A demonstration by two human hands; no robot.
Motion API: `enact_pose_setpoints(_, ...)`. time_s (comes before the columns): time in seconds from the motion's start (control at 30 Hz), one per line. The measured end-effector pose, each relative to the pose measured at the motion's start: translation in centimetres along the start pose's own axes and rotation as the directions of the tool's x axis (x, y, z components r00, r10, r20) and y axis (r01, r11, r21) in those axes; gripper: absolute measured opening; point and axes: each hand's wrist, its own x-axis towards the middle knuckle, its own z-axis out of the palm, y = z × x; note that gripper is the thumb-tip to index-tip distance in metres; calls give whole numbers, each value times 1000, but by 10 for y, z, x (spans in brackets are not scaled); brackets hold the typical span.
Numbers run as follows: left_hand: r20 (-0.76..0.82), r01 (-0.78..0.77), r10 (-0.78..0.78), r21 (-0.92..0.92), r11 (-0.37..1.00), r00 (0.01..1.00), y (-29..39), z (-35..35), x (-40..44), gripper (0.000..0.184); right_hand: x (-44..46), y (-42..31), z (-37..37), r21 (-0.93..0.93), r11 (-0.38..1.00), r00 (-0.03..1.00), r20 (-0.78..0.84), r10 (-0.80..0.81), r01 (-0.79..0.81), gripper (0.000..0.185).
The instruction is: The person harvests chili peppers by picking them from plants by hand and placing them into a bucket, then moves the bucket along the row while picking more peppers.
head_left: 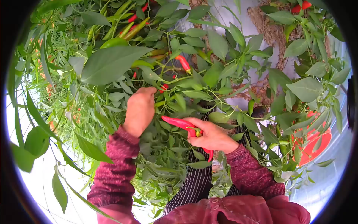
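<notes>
My right hand (209, 135) is closed around red chili peppers (177, 121); one points out to the left past the fingers and another hangs below the palm. A green stem shows between thumb and fingers. Up and to the left, my left hand (140, 111) reaches in among the leaves with its fingers curled, and whatever they grip is hidden. Just beyond its fingertips a red pepper (163, 88) shows among the foliage. Higher on the same plant hangs another red chili pepper (183, 62). A large leaf (112, 64) spreads above my left hand.
Several green and ripening peppers (136, 29) hang at the upper left. A red bucket (316, 146) stands at the right, partly behind leaves. Pale ground sheeting (248, 22) with patches of soil (274, 31) lies between the plants. Long stems cross the left side.
</notes>
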Motion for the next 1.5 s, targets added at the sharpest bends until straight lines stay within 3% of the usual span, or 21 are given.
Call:
enact_pose_setpoints(0.03,120,-155,120,345,926,985,-4,7,3,10,1,2,1,-5,1000,1000,-2,-5,5,53)
enact_pose_setpoints(0.07,272,-318,184,623,714,945,-3,10,5,8,1,4,2,14,1000,1000,-17,-20,20,52)
enact_pose_setpoints(0.17,381,-349,88,700,623,920,8,29,9,12,0,3,2,-19,1000,999,-48,-23,22,48)
enact_pose_setpoints(0.3,385,-348,64,737,579,921,-27,66,23,13,1,9,-4,-95,995,999,-35,-34,30,41)
enact_pose_setpoints(0.37,310,-294,28,864,408,950,-26,81,21,13,-2,4,-7,-87,996,999,-42,-33,30,40)
enact_pose_setpoints(0.57,342,-307,-40,884,352,939,-32,81,16,26,-5,4,-10,-43,998,998,-44,-38,36,40)
enact_pose_setpoints(0.67,352,-292,-60,850,439,934,-13,66,7,27,-9,0,-13,-5,999,998,-33,-54,54,39)
enact_pose_setpoints(0.73,345,-307,30,790,530,938,-10,55,-8,25,-13,-5,-16,33,998,998,-33,-51,52,38)
enact_pose_setpoints(0.83,300,-299,103,736,608,948,-3,39,-23,16,-14,-10,-23,200,979,999,-25,41,-36,38)
enact_pose_setpoints(0.9,248,-226,71,680,698,966,-6,28,-31,20,-11,-10,-23,398,915,990,-143,-10,67,38)
enact_pose_setpoints(1.0,-5,-182,197,366,913,980,0,6,-56,36,-13,-11,-28,549,831,980,-199,24,91,38)
enact_pose_setpoints(1.1,-97,-36,104,533,845,990,15,-15,-69,34,-12,-2,-27,659,733,979,-196,-48,168,38)
enact_pose_setpoints(1.13,-122,-60,162,591,804,979,22,-22,-70,33,-11,-1,-26,697,690,977,-202,-72,196,37)
enact_pose_setpoints(1.23,-206,35,121,624,781,971,35,-39,-77,35,-10,1,-27,764,586,963,-230,-144,270,37)
enact_pose_setpoints(1.27,-360,39,191,545,837,913,36,-43,-75,35,-10,1,-28,790,525,949,-249,-194,315,37)
enact_pose_setpoints(1.3,-452,116,69,370,922,889,42,-51,-76,31,-11,2,-28,789,525,948,-254,-194,319,37)
enact_pose_setpoints(1.37,-376,306,-358,-190,933,855,75,-57,-74,24,-12,2,-27,865,413,940,-169,-298,286,39)
enact_pose_setpoints(1.4,-339,94,-125,-106,990,932,84,-43,-68,19,-13,-1,-25,867,412,940,-163,-300,282,39)
enact_pose_setpoints(1.43,-156,3,24,175,985,987,96,-32,-68,18,-13,-6,-22,855,425,941,-187,-282,298,41)
enact_pose_setpoints(1.47,-34,-185,202,278,943,979,101,-14,-64,17,-13,-12,-19,842,438,941,-212,-266,314,43)
enact_pose_setpoints(1.5,78,-186,173,221,957,982,103,4,-65,23,-13,-15,-16,829,451,939,-240,-248,331,45)
